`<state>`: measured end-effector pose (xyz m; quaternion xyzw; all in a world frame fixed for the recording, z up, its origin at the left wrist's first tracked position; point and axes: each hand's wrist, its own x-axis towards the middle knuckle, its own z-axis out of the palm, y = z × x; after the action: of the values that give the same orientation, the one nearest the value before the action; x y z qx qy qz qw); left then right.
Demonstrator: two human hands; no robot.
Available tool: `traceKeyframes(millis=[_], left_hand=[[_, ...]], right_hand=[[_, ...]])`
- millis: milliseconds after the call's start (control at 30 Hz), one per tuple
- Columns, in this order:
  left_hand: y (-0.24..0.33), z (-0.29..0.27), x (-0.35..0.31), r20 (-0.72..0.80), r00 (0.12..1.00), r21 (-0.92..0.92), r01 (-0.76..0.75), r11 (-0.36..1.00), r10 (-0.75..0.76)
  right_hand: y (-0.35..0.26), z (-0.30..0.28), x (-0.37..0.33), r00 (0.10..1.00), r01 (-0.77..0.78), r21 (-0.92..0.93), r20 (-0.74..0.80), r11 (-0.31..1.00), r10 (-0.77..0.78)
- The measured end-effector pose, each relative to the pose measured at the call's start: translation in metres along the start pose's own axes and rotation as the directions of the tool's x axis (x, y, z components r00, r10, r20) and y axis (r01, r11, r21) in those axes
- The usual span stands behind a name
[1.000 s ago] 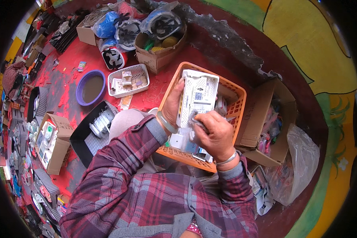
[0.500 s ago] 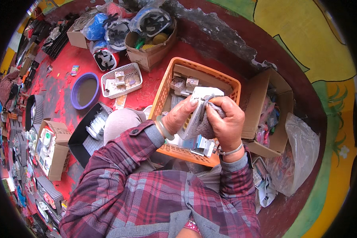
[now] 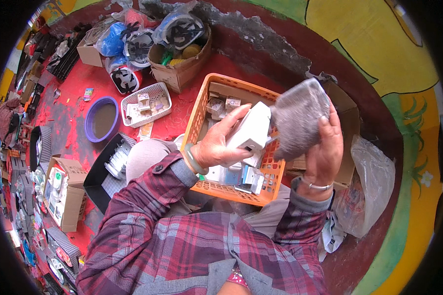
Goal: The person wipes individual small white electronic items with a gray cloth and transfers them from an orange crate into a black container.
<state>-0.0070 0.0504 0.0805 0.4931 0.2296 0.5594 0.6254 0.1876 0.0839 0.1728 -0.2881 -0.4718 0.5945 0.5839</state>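
Note:
My left hand is closed around a white block-shaped plastic thing with a small dark opening at its near end; its exact kind does not show. To the right, my right hand holds up a worn grey cloth, thumb on the near face and the other fingers largely behind it. The cloth hangs spread and slightly blurred, beside the white thing. Below both hands stands an orange plastic basket, with small boxes and white and blue packaged goods in it.
Left of the basket are a white basket, a purple basin of murky water and a black box holding white rolls. An open carton and clear plastic bag lie right. Bagged helmets sit behind.
The cloth has come off the white thing: my right hand has swung it to the right, and it is spread wider. My left hand still grips the white thing, now tilted and more exposed.

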Motion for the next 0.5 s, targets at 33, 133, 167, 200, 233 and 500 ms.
traceKeyframes(millis=[33, 133, 167, 200, 233, 500], left_hand=[[0.002, 0.003, 0.000, 0.001, 0.999, -0.018, 0.048, 0.999, -0.048], [0.007, 0.010, -0.003, -0.008, 0.987, -0.027, 0.158, 0.987, -0.158], [0.008, 0.011, -0.004, -0.018, 0.985, 0.009, 0.174, 0.985, -0.173], [0.008, 0.011, -0.006, -0.025, 0.983, 0.040, 0.181, 0.983, -0.180], [0.008, 0.010, -0.007, -0.026, 0.984, 0.050, 0.176, 0.983, -0.175], [0.002, -0.001, -0.009, 0.188, 0.975, 0.419, 0.033, 0.908, -0.122]], right_hand=[[0.004, 0.017, -0.008, 1.000, 0.023, -0.078, -0.019, 0.997, -0.024], [0.029, 0.025, -0.013, 0.864, 0.501, -0.738, 0.460, 0.453, -0.206], [0.039, 0.029, -0.013, 0.852, 0.522, -0.723, 0.468, 0.452, -0.235], [0.049, 0.030, -0.011, 0.837, 0.546, -0.705, 0.480, 0.452, -0.262], [0.058, 0.023, -0.006, 0.841, 0.533, -0.651, 0.476, 0.540, -0.256], [0.079, -0.019, 0.014, 0.905, -0.378, -0.001, 0.209, 0.926, 0.370]])
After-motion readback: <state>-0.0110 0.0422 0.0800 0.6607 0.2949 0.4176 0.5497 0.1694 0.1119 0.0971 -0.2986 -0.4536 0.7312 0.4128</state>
